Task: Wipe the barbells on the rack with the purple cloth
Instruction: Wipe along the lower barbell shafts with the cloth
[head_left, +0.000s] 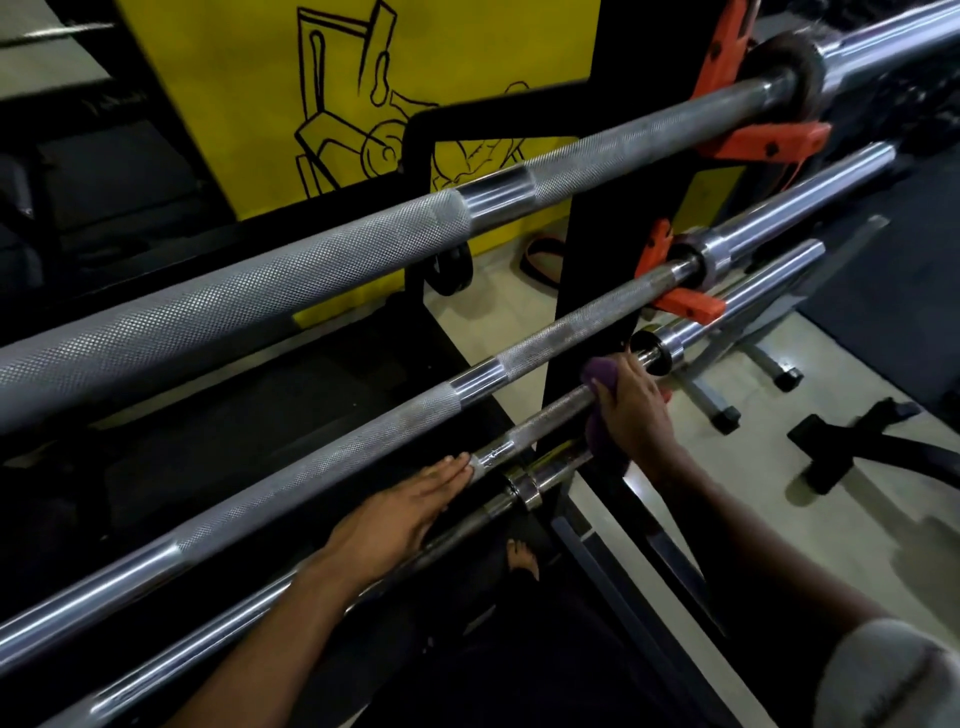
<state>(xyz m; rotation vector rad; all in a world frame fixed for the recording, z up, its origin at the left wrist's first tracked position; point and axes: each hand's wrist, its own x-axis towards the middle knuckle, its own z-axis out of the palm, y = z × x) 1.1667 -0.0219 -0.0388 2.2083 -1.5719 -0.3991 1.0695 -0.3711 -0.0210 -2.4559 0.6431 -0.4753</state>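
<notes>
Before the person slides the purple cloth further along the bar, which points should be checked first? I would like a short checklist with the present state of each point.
1. Purple cloth is wrapped on the third barbell: ok.
2. Right hand grips the cloth around that bar: ok.
3. Left hand steadies the same bar, fingers flat: ok.
4. Bar is seated in the rack upright hook: cannot tell, the hook is hidden.
5. Path toward the left hand is free of obstacles: ok, though the left hand itself lies on it.
6. Bar surface already clean: cannot tell.
</notes>
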